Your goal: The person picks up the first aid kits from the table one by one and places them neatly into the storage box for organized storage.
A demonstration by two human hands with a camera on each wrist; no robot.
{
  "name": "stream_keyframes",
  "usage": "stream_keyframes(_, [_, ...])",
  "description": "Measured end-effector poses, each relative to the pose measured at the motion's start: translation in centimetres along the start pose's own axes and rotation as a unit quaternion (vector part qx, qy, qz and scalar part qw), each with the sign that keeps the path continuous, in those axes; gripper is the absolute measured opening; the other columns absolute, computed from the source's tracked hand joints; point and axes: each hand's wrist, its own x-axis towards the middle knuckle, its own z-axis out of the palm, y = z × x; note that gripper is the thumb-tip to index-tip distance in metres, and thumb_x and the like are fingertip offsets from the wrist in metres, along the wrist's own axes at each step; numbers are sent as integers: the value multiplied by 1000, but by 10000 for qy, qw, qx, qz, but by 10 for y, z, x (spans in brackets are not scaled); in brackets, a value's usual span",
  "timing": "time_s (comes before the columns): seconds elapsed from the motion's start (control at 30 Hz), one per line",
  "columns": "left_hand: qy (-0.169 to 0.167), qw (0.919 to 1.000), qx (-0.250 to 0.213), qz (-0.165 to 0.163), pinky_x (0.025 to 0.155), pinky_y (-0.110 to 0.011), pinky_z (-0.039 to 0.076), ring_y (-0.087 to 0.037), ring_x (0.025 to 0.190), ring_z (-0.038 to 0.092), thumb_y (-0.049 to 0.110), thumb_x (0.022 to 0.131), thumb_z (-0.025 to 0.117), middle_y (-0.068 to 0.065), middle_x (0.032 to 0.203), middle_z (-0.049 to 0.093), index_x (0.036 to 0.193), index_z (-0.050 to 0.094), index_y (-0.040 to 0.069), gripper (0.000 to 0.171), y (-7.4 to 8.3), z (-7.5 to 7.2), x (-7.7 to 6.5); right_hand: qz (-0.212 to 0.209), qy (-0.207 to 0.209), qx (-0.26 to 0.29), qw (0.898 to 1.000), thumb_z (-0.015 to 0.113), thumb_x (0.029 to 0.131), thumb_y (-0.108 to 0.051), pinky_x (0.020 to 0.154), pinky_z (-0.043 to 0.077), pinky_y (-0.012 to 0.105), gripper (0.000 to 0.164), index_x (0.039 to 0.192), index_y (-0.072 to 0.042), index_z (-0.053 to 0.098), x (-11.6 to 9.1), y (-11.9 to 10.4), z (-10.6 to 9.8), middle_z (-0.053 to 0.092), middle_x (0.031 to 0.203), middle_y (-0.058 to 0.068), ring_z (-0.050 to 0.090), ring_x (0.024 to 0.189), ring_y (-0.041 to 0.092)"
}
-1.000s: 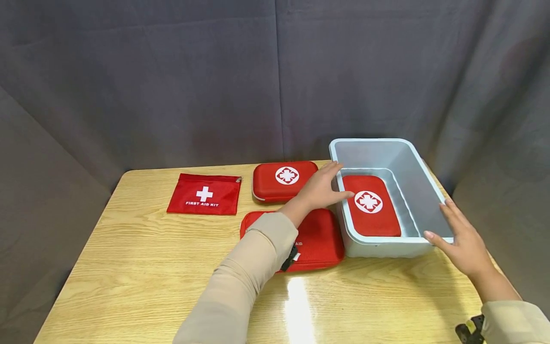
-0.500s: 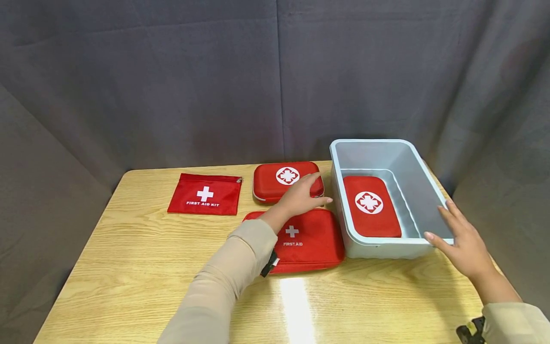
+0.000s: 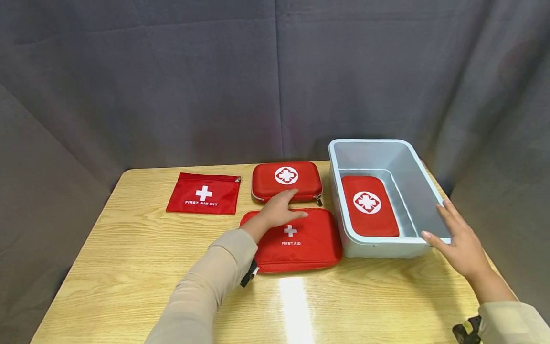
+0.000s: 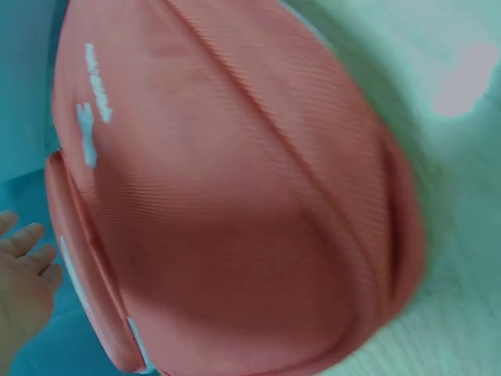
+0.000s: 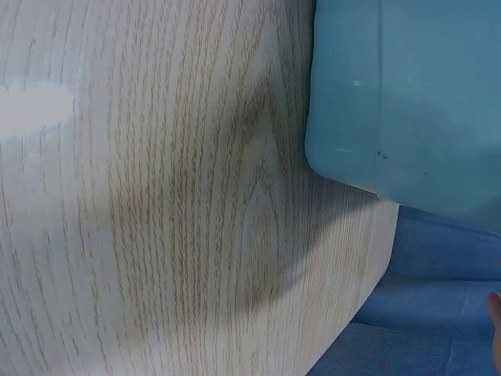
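My left hand (image 3: 277, 211) hovers over the soft red first aid case (image 3: 307, 248), fingers spread and holding nothing. In the left wrist view that case (image 4: 227, 188) fills the middle, with the fingers at the left edge. Just behind it lies a hard red first aid case (image 3: 268, 179) with a round white emblem and a zip. My right hand (image 3: 461, 246) rests on the near right corner of the grey plastic bin (image 3: 358, 239), its fingers extended along the rim. Inside the bin, by its left wall, lies another red first aid case (image 3: 378, 222) with the same emblem.
A flat red zip pouch (image 3: 219, 196) marked FIRST AID KIT lies at the back left of the wooden table (image 3: 129, 267). Grey curtains (image 3: 193, 86) hang behind the table and along both sides. The bin's left wall stands close beside the soft case.
My left hand has moved left from the bin's left rim, past the hard case, to above the soft case. The right hand has stayed at the bin's corner.
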Motion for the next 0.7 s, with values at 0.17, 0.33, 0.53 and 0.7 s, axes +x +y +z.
stream_keyframes(0.17, [-175, 9995, 173, -182, 97, -31, 27, -19, 120, 32, 48, 73, 61, -6, 132, 36, 132, 32, 5, 78, -9, 3, -5, 12, 28, 1, 10000, 57, 80, -24, 94, 10, 58, 68, 134, 2, 23, -1, -1, 0, 9, 143, 10, 12, 125, 38])
stream_keyframes(0.33, [-159, 9991, 160, -360, 96, -33, 28, -21, 119, 34, 48, 73, 61, -8, 131, 37, 131, 34, 5, 77, -17, 2, -11, -4, 36, 22, 10000, 58, 80, -24, 94, 11, 58, 68, 133, 3, 23, -1, -2, 1, 9, 143, 10, 13, 125, 38])
stream_keyframes(0.53, [-121, 9974, 214, -679, 95, -35, 30, -22, 117, 35, 47, 72, 62, -8, 128, 39, 130, 35, 6, 77, -28, -3, -20, -40, 49, 52, 10000, 58, 80, -23, 94, 11, 58, 68, 133, 4, 24, 0, -3, 1, 9, 142, 11, 13, 125, 36])
stream_keyframes(0.7, [-44, 9959, 105, -895, 94, -36, 32, -23, 115, 37, 46, 71, 64, -10, 127, 41, 130, 35, 4, 78, -35, -8, -28, -24, 36, 54, 10000, 57, 80, -23, 94, 10, 58, 68, 133, 4, 23, 0, -3, -1, 9, 143, 10, 12, 126, 36])
